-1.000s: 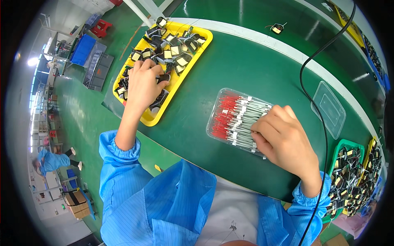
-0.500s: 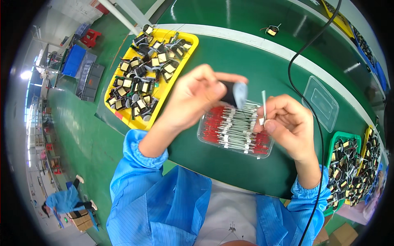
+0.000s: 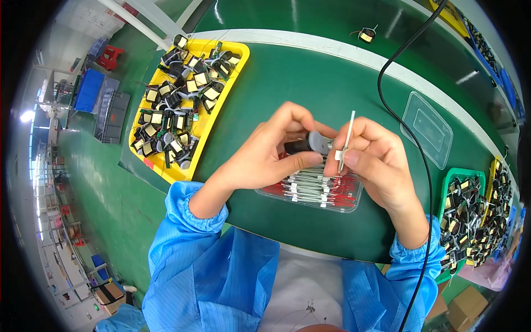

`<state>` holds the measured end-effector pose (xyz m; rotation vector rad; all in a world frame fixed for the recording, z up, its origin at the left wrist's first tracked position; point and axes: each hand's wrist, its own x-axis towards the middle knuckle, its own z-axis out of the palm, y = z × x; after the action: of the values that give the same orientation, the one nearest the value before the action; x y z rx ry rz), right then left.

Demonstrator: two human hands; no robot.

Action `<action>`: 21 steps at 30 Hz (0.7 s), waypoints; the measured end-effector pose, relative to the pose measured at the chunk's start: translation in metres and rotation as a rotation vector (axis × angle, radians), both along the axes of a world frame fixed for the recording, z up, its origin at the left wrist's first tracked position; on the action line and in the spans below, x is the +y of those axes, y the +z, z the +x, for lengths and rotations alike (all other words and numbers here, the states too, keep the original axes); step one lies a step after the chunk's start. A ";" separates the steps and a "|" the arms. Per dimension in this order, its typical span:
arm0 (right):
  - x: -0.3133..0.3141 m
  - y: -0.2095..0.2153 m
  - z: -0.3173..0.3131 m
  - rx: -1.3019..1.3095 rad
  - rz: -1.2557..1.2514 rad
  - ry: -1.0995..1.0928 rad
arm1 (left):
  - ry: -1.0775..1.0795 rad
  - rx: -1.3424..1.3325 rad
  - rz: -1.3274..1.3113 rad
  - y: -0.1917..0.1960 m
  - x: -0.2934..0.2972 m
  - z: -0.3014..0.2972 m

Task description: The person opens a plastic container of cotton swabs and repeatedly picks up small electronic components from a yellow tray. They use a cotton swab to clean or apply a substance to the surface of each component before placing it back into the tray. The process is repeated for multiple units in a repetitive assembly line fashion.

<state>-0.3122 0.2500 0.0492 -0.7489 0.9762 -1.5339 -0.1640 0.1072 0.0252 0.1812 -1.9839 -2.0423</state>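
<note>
My left hand is closed around a black component with a round grey end. My right hand pinches a thin pale sleeved lead that points upward, a small white tag low on it. Both hands are close together, the grey end turned toward the lead; whether the two parts touch I cannot tell. Under them sits a clear plastic box of many such leads with red ends, partly hidden by my hands.
At the left is a yellow tray heaped with black components. A clear lid lies to the right, and a black cable hangs across. Further right stands a green tray of components. One loose component rests at the far side.
My left hand has come lower and to the right, turning the black component's grey end toward the lead. My right hand has shifted slightly left and up with the lead.
</note>
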 end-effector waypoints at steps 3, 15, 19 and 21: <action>0.002 0.000 -0.008 -0.053 -0.051 0.024 | 0.057 -0.010 0.105 0.007 -0.004 0.007; 0.003 0.001 -0.014 0.045 -0.124 -0.091 | 0.123 0.138 0.074 0.005 -0.011 0.008; 0.003 0.004 -0.012 0.072 -0.208 -0.150 | 0.193 0.140 -0.023 -0.002 -0.013 0.010; 0.003 0.007 -0.011 0.069 -0.266 -0.166 | 0.176 0.198 -0.106 -0.002 -0.012 0.009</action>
<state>-0.3228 0.2535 0.0560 -0.9317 0.9130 -1.8170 -0.1548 0.0954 0.0235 0.1209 -1.8780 -1.7700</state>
